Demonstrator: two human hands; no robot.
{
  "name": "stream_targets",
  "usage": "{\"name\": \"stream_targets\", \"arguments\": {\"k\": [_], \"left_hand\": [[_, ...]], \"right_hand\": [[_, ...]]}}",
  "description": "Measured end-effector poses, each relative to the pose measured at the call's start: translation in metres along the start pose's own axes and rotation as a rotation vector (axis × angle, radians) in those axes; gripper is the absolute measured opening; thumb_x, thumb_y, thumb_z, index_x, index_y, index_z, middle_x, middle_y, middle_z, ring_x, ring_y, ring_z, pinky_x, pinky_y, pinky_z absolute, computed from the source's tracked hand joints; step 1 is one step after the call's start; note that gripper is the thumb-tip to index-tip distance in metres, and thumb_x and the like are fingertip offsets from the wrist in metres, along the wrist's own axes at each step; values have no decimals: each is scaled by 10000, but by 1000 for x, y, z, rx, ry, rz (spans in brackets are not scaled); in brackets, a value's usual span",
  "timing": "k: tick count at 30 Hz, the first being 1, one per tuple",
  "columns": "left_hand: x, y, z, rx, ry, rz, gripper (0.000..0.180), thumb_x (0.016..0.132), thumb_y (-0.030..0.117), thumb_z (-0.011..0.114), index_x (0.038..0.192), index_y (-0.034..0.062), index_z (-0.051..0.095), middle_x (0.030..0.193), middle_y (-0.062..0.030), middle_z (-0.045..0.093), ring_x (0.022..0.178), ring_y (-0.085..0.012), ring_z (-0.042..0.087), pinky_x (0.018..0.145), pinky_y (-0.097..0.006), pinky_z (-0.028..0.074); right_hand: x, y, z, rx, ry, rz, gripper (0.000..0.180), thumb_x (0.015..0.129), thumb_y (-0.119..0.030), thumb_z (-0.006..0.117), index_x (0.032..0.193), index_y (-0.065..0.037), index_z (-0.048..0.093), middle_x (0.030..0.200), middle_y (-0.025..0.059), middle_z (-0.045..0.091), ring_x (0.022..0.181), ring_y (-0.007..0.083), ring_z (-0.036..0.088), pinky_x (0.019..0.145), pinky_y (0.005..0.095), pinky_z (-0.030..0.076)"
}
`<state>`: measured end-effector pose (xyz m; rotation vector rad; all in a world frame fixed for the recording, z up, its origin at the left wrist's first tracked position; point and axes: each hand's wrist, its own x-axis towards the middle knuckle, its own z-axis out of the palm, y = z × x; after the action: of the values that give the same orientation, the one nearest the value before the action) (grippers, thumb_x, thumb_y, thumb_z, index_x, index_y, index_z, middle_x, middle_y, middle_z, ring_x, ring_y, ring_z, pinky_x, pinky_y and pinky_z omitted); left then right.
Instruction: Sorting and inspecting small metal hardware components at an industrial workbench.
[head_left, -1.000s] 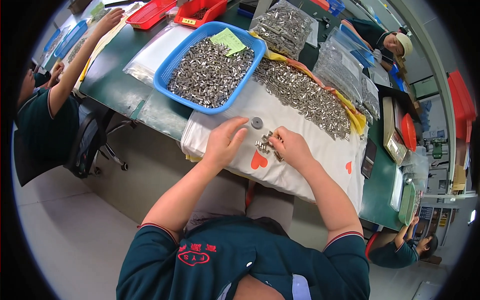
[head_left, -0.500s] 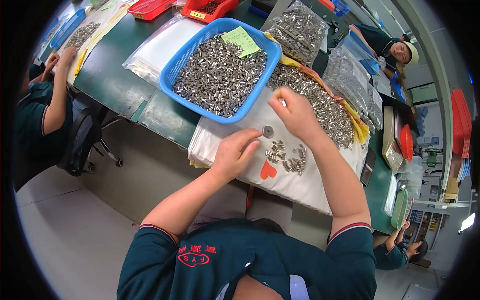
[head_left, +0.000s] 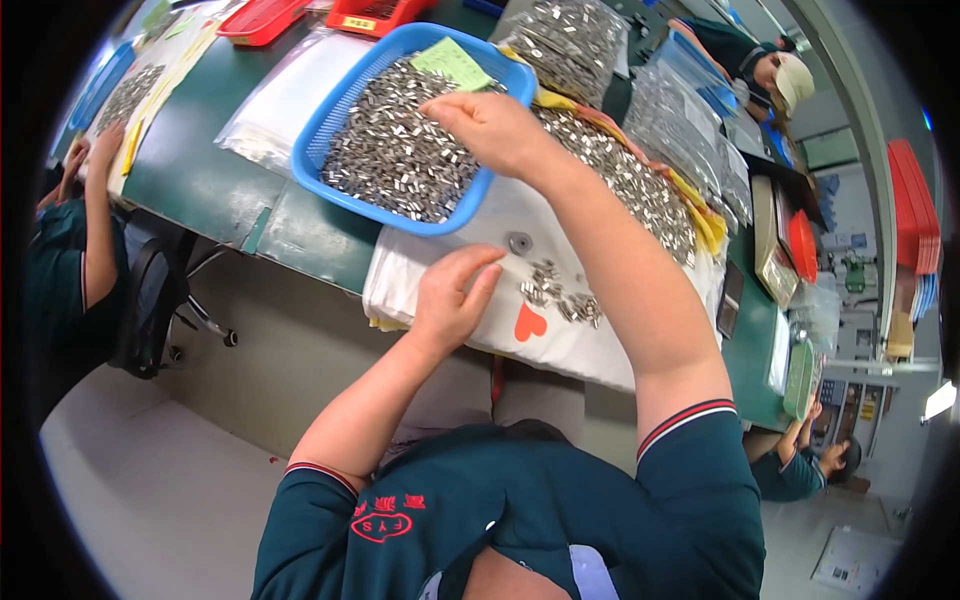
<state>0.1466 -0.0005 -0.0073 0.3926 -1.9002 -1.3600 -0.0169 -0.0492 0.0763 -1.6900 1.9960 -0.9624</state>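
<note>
While the person's right hand reaches out over the blue basket, its fingers point down toward the short metal cylinders that fill it; they are bunched low over the parts, and one cannot tell whether they are closed on a cylinder or parted. The left hand hovers near the front edge of the white cloth, thumb and index finger apart with nothing visible between them, the other fingers curled underneath. Just beyond those fingertips sits a round grey disc with a hole in its middle, and to its right a loose cluster of cylinders lies scattered on the cloth, next to a printed red heart. A pale green slip of paper rests on the basket's contents at the far side. To the basket's right, a large heap of similar cylinders spreads along a yellow-edged cloth, with a clear bag of metal parts behind it. Left of the basket, a plastic-wrapped white stack lies on the dark green surface, nearer a red tray.
</note>
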Motion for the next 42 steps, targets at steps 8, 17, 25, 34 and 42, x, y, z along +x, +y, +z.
{"name": "stream_targets", "arguments": {"k": [8,17,25,34,42], "left_hand": [[-30,3,-11,-405,-73,-183,175,877,83,462,895,-33,592,847,-75,617,801,-150,583,757,-264,448],[-97,-3,17,-990,-264,-1299,230,915,189,387,947,21,540,844,-63,597,758,-140,583,695,-277,490],[-90,-20,43,-1146,-218,-1463,289,918,202,304,1047,-2,462,921,-107,576,828,-216,588,728,-353,497],[-87,-19,62,-1359,-454,-1502,404,937,293,216,1135,0,411,1046,-149,558,946,-278,572,805,-419,481],[-96,-30,69,-1650,-322,-1464,360,934,233,216,1096,13,450,1070,-141,529,968,-235,558,815,-367,487]], "right_hand": [[-154,34,-25,-216,144,358,236,812,-224,520,921,-39,616,886,132,605,807,284,565,735,342,444],[-193,20,48,-456,379,141,263,704,-130,636,916,22,595,958,159,562,911,313,518,794,372,423],[-205,14,58,-430,446,123,162,709,-83,619,846,5,614,898,116,581,891,277,530,768,371,422],[-230,3,64,-401,468,129,143,702,-73,617,828,-6,610,892,110,583,872,283,535,760,367,427],[-261,-12,71,-377,446,57,168,670,-45,627,833,-13,608,901,92,576,866,276,540,754,352,441]]}}
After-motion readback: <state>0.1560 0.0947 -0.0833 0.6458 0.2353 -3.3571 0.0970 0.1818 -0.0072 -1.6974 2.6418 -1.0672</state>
